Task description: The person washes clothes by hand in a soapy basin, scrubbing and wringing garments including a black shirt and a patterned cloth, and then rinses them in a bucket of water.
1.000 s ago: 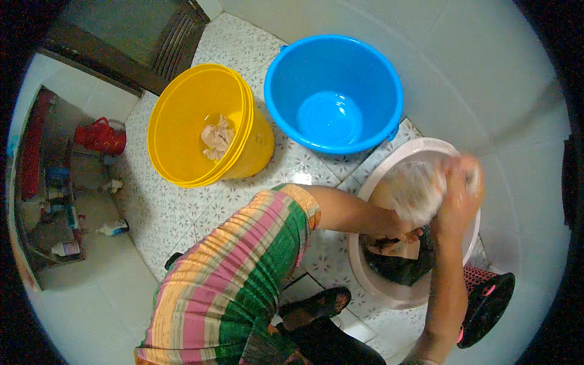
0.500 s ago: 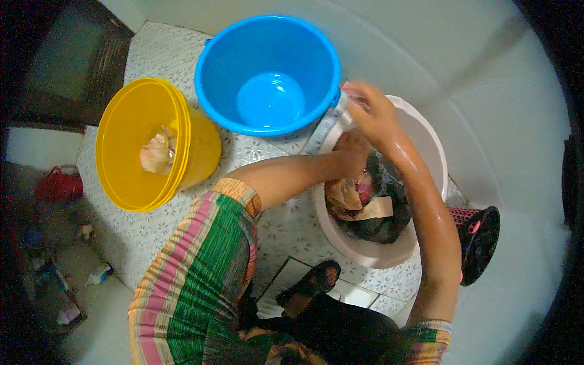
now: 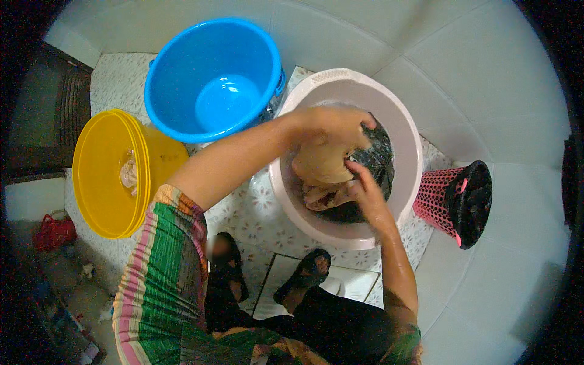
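A pale pink, nearly white basin [image 3: 410,146] stands in front of me with dark wet cloth [image 3: 380,152] lying in it. Over the basin my left hand [image 3: 340,126], blurred by motion, grips a beige cloth [image 3: 322,163] from its far side, fingertips curled at the right. My right hand [image 3: 368,196] is at the cloth's right edge, its thumb and fingers bent about that edge. The lower part of the beige cloth hangs bunched near the basin's inner wall. Part of the dark cloth is hidden under it.
A blue tub [image 3: 277,58] with a little water stands at the far left of the basin. Left of it is a yellow bucket [image 3: 164,152] with pale cloth inside. A pink and black perforated basket [image 3: 435,198] is beside the wall [image 3: 468,79]. My sandalled feet are nearby.
My left hand has come up from inside the basin with the beige cloth. My right hand has moved from the far rim down to the cloth. The view has shifted.
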{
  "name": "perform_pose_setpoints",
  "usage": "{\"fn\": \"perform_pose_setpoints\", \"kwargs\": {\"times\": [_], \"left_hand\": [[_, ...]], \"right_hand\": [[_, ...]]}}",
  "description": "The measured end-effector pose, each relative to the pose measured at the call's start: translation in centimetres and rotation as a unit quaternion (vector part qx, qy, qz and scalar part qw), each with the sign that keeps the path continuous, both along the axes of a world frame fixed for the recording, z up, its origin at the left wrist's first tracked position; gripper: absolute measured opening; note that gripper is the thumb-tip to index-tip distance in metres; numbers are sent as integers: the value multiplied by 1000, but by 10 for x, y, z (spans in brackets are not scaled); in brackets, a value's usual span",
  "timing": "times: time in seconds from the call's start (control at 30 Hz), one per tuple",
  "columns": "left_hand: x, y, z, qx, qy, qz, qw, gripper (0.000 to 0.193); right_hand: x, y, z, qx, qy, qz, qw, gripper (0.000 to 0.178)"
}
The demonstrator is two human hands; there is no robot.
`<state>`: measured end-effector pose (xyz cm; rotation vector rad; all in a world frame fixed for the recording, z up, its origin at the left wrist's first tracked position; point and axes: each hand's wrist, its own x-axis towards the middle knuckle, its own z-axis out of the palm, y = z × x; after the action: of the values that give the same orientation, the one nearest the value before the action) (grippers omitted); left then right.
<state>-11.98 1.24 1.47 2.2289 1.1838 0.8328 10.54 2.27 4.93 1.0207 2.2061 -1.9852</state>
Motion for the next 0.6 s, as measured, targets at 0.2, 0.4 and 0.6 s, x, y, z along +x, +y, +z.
{"fn": "perform_pose_setpoints", "kwargs": {"times": [0.2,0.4,0.6], "left_hand": [[2,3,104,-313,-514,113,791,31],[-40,14,103,-296,-474,265,786,36],[-19,13,15,9,129,437,890,33]], "right_hand": [[-26,-4,-16,64,40,-89,993,45],[2,73,19,1,128,-140,982,24],[0,78,-7,565,-7,-53,823,34]]}}
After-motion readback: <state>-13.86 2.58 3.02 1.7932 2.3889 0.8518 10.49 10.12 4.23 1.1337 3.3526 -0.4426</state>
